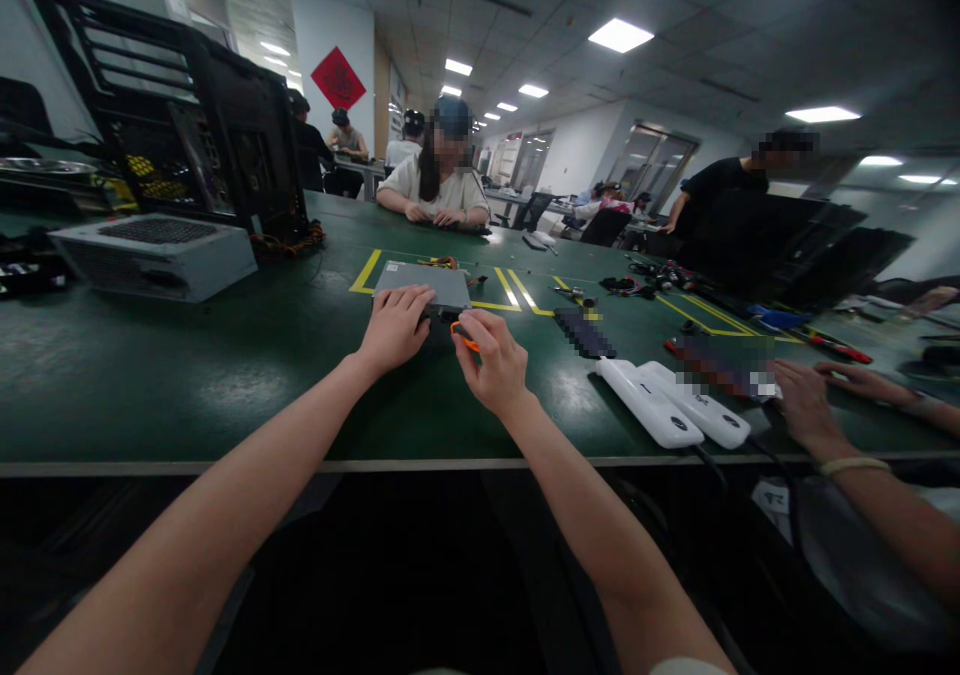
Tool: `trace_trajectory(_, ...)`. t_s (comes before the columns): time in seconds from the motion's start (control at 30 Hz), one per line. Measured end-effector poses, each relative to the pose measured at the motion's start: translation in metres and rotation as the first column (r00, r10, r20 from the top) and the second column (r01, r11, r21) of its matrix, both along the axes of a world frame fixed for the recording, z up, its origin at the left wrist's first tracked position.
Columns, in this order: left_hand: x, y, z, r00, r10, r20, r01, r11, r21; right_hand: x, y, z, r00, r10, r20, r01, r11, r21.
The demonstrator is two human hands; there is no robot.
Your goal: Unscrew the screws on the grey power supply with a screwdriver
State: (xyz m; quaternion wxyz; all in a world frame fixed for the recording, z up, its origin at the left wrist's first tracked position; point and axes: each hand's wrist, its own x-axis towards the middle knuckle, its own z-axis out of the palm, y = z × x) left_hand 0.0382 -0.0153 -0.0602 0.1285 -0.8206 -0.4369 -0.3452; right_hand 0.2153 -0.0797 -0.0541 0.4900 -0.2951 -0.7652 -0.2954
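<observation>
Left hand (396, 329) lies on grey box (429, 281), grip unclear. Right hand (493, 363) pinches orange tool (466, 337) by box's near edge.

Ceiling panels (621, 35) cast cool light, leaving pale glare on the green tabletop (195, 395). Below it, deep shadow swallows detail (several patches are pixelated); the outer edges stretch.

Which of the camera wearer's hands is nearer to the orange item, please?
Right. The right hand holds the orange item in its fingers; the left hand is to the item's left, resting on the grey metal box.
</observation>
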Motion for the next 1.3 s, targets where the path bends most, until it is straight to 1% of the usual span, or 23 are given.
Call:
trace_trajectory(0.13,0.0,0.0,0.0003,1.0,0.002,-0.003,-0.002,1.0,-0.006,0.0022,0.0017,0.0001,1.0,0.005,-0.028,-0.004,1.0,0.017)
trace_trajectory(0.3,0.0001,-0.0004,0.0008,1.0,0.006,-0.009,-0.006,1.0,0.001,-0.0006,0.0002,0.0006,1.0,-0.015,0.005,0.014,0.999,0.036)
trace_trajectory(0.43,0.0001,0.0,0.0002,1.0,0.003,-0.006,-0.003,1.0,0.005,0.0007,0.0013,0.0014,0.999,-0.02,-0.048,0.023,0.997,0.069)
trace_trajectory(0.53,-0.0001,0.0002,0.0,1.0,0.004,-0.006,-0.004,1.0,0.001,0.003,0.0018,0.0022,0.998,-0.019,-0.063,0.023,0.998,0.059)
trace_trajectory(0.73,-0.0006,-0.0002,0.0003,1.0,0.002,-0.013,-0.002,1.0,0.01,-0.0021,-0.003,0.0022,1.0,0.007,0.005,-0.007,0.999,0.035)
trace_trajectory(0.9,-0.0006,-0.0003,0.0003,1.0,0.01,-0.019,-0.01,1.0,0.019,-0.0009,-0.0025,0.0012,0.999,-0.051,-0.004,0.051,0.997,0.053)
trace_trajectory(0.97,-0.0003,-0.0006,0.0003,1.0,0.014,-0.021,-0.014,1.0,0.022,0.0006,-0.0025,0.0012,0.998,-0.055,0.005,0.055,0.997,0.047)
trace_trajectory(1.17,-0.0002,-0.0005,0.0002,1.0,0.013,-0.016,-0.012,1.0,0.011,-0.0035,-0.0073,0.0025,0.993,0.015,0.119,-0.017,1.0,0.021)
trace_trajectory(1.23,-0.0003,-0.0003,0.0001,1.0,0.012,-0.014,-0.012,1.0,0.008,-0.0047,-0.0079,0.0027,0.988,-0.004,0.157,-0.002,0.999,0.036)
trace_trajectory(1.3,-0.0004,-0.0001,-0.0001,1.0,0.012,-0.013,-0.012,1.0,0.005,-0.0048,-0.0077,0.0029,0.986,-0.034,0.162,0.023,0.997,0.068)
